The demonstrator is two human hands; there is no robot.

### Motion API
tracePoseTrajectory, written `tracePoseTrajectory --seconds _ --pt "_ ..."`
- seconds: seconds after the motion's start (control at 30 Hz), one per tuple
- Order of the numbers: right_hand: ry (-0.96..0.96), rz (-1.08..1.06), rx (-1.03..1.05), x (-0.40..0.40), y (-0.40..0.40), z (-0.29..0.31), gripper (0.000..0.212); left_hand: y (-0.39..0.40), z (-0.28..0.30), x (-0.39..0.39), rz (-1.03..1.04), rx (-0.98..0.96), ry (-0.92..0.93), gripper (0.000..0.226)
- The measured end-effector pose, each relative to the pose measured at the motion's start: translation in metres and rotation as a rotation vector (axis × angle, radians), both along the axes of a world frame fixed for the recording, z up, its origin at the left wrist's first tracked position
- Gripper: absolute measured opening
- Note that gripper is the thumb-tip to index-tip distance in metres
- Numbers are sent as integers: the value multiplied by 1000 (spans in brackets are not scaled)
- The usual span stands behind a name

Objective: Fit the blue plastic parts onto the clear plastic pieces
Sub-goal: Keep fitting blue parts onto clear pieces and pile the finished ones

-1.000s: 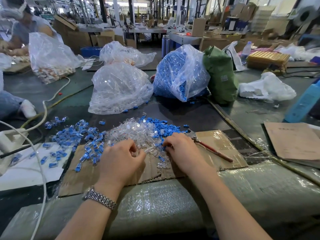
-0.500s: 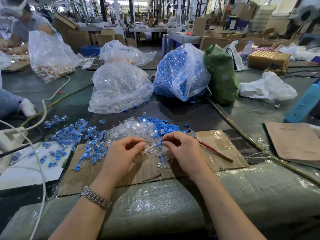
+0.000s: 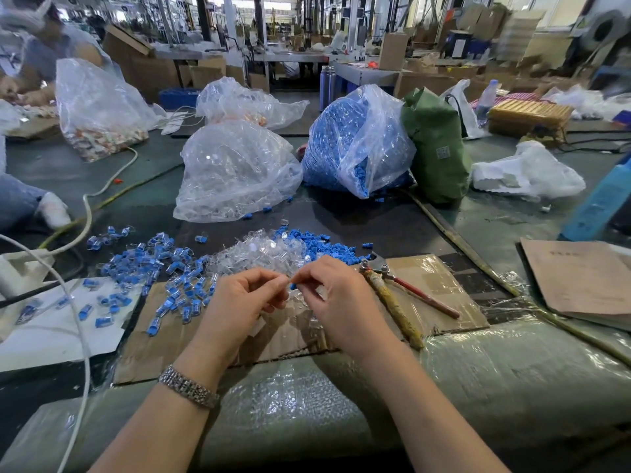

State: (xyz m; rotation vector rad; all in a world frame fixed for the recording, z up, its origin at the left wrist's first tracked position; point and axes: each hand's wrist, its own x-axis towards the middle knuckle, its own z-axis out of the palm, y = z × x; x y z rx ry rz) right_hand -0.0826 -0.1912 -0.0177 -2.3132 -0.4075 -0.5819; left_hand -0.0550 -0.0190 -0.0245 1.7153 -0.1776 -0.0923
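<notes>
Both hands are meeting fingertip to fingertip over the near middle of the tabletop (image 3: 392,227). The left hand (image 3: 239,308) is curling its fingers and pinching a small clear plastic piece (image 3: 286,280) at the tips; a metal wristwatch (image 3: 189,390) is sitting on that wrist. The right hand (image 3: 338,302) is pinching a small blue part (image 3: 293,286) and holding it against the clear piece, the two touching between the fingertips.

Just behind the hands, a loose heap of clear plastic pieces (image 3: 259,254) is lying on the tabletop, with loose blue plastic parts (image 3: 317,245) piled against its right side. To the left, finished blue-and-clear assemblies (image 3: 153,268) are spreading over a cardboard sheet (image 3: 164,339) and a white sheet (image 3: 51,336) toward the left edge. Pliers (image 3: 399,295) with one red handle and one tape-wrapped handle are lying just right of the right hand, on the cardboard.

Toward the far edge, a clear bag of clear pieces (image 3: 235,175) is sitting beside a clear bag of blue parts (image 3: 348,145), and a green bag (image 3: 437,148) is leaning against that one; its small label is too blurred to read. A brown envelope (image 3: 580,274) is lying at the right edge, its faint writing unreadable.
</notes>
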Motion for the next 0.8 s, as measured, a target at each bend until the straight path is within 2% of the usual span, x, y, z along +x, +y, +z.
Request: tracePoseTrajectory --seconds 0.1,0.2,0.37,0.53,0.8 --pt "-23 2 -81 0 2 0 9 0 0 0 -17 -35 31 12" --pt "13 0 -75 0 4 1 8 1 1 2 -45 -130 110 13" --pt "169 -29 185 2 1 -2 8 7 2 5 -156 -333 252 20" --pt "273 -11 363 1 -5 -1 12 9 3 4 -201 -287 284 36" --pt "246 8 170 -2 -2 7 9 5 4 2 -171 -302 235 25"
